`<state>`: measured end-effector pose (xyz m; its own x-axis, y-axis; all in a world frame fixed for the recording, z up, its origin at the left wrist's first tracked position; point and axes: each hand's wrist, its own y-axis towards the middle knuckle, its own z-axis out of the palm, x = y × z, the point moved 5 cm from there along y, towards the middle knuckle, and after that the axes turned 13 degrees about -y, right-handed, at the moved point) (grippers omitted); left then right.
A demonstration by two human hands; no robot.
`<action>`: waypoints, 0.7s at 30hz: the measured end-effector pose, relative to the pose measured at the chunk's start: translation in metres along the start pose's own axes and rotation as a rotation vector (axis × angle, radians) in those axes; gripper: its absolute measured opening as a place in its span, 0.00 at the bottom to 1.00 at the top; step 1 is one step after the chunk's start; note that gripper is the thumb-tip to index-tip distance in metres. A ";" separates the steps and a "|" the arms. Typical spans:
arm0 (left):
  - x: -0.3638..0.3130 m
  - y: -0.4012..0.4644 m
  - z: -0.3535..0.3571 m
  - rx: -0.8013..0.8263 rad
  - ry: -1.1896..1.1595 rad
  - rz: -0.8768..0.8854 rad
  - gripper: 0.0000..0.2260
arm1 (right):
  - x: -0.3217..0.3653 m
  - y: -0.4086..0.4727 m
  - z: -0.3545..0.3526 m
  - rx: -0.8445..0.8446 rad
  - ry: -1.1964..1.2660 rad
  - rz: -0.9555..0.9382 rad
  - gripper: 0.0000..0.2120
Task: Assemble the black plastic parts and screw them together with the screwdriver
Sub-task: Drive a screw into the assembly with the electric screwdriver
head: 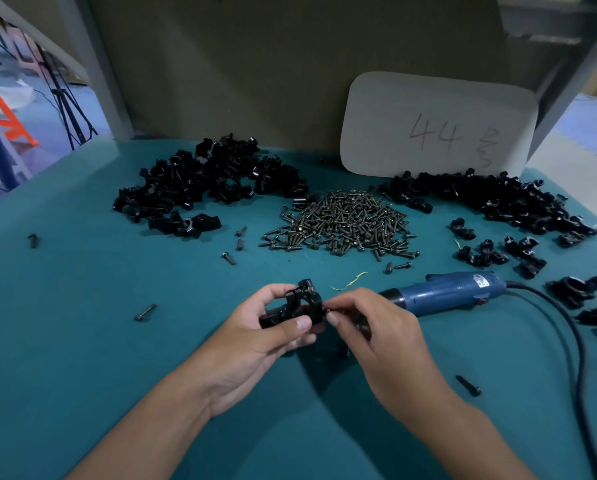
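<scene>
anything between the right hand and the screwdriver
Nothing visible. The screwdriver lies on the cloth just behind the right hand, its tip hidden by the hand. The left hand holds the black part.

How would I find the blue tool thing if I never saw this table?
Look at the teal table, then at the big heap of screws in its middle. Just in front of that heap, behind the right hand, lies the electric screwdriver. It is the only blue thing there, with a black cord trailing off.

screw pile (342, 223) beyond both hands, part heaps behind left hand (252, 337) and right hand (380, 334), screwdriver (446, 292) just right of right hand, on tabletop (82, 341)
</scene>
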<state>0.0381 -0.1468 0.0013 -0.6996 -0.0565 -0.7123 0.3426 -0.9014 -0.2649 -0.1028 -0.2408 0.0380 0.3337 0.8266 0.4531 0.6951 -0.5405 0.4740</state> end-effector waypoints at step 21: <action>-0.002 -0.001 0.001 -0.030 0.163 0.053 0.21 | -0.002 -0.004 0.003 -0.051 -0.062 -0.031 0.04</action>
<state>0.0389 -0.1461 0.0036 -0.5703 -0.0307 -0.8209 0.3961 -0.8857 -0.2420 -0.1040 -0.2398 0.0332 0.3525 0.8504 0.3905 0.6727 -0.5204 0.5260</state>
